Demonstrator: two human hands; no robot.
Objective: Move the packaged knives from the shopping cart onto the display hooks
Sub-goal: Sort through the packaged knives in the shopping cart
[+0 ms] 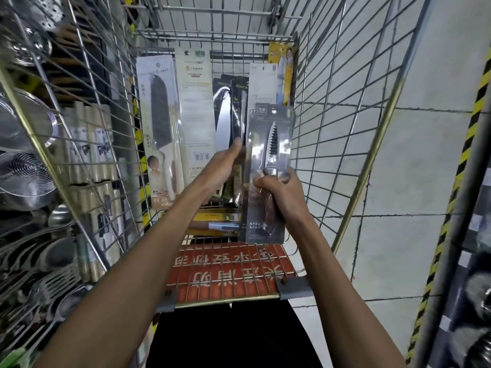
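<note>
Both arms reach into a wire shopping cart (pixel 342 128). My right hand (pixel 279 192) grips a grey blister-packed knife (pixel 268 155) with a serrated blade, held upright above the cart's contents. My left hand (pixel 225 163) reaches among the upright packs, fingers against the black-carded knife packs (pixel 233 112). A white pack with a dark cleaver (pixel 159 123) and a white card turned back-side out (pixel 196 102) lean at the cart's left. No display hooks can be made out.
Shelving on the left holds metal strainers (pixel 21 171), ladles and spoons (pixel 47 261). A red sign (pixel 225 272) covers the cart's child seat near me. Tiled floor lies to the right, with a yellow-black striped post (pixel 451 181).
</note>
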